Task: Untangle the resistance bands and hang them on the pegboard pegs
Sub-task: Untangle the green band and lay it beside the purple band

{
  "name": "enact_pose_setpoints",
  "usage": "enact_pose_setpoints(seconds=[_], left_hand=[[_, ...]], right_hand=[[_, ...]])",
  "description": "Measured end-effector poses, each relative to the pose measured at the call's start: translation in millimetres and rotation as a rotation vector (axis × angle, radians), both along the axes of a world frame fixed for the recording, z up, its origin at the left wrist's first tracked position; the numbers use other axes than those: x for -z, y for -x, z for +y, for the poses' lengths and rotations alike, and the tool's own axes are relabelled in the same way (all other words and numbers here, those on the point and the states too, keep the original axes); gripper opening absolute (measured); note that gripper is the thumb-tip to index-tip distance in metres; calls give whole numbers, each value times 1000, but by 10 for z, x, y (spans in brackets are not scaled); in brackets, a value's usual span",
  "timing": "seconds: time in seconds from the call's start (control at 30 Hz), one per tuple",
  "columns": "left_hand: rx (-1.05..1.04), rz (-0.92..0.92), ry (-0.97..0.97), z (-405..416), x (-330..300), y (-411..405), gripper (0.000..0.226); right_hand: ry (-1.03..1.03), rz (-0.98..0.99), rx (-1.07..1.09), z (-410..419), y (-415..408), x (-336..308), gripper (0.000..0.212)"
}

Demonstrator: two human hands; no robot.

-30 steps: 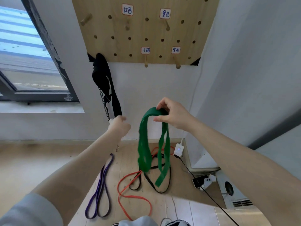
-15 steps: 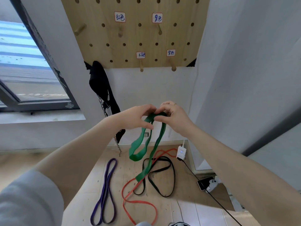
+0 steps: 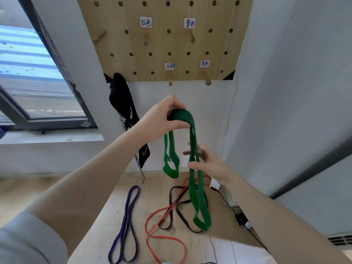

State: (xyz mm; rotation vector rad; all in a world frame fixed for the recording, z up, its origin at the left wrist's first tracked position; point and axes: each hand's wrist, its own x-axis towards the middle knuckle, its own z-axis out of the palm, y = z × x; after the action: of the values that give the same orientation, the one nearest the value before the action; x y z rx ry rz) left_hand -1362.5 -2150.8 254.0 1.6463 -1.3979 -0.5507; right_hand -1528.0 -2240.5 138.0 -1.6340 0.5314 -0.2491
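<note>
Left hand (image 3: pixel 160 122) gripped top of green band (image 3: pixel 192 168); right hand (image 3: pixel 207 161), fingers loose, touched its hanging strands below pegboard (image 3: pixel 163 44).

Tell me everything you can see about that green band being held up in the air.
The green band is a flat, wide, rubbery-looking loop, dark green and matte. The left hand grips its top bend, held up below the pegboard. From there it hangs folded into two drooping loops, a short one on the left and a longer twisted one reaching down toward the bands on the floor. The right hand touches the longer strands with loosely spread fingers. It hangs on no peg.
</note>
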Motion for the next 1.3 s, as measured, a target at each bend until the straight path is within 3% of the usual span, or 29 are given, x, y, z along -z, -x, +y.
enact_pose_setpoints(seconds=[0.2,0.37,0.47,0.53,0.63,0.8,1.0,1.17,1.3], left_hand=[[-167,235,118,68,152,-25,28],[-360,337,39,339,567,-313,18],[-270,399,-80,496,706,-377,39],[-129,329,-215,537,652,-387,56],[18,235,-337,468,535,-325,54],[-68,108,-167,247,419,-141,51],[-67,216,64,68,274,-23,34],[-70,322,99,-19,325,70,24],[-82,243,73,-73,328,126,21]], right_hand=[[93,19,175,-8,101,136,36],[174,16,312,-239,203,-183,27],[207,-15,299,-348,146,-521,26],[216,-59,279,-363,83,-702,27],[245,-99,211,-291,-31,-886,29],[272,-139,149,-187,-152,-1007,28],[285,-109,122,-148,-211,-974,24],[386,-29,150,-212,-117,-906,35],[400,7,107,-208,-46,-878,29]])
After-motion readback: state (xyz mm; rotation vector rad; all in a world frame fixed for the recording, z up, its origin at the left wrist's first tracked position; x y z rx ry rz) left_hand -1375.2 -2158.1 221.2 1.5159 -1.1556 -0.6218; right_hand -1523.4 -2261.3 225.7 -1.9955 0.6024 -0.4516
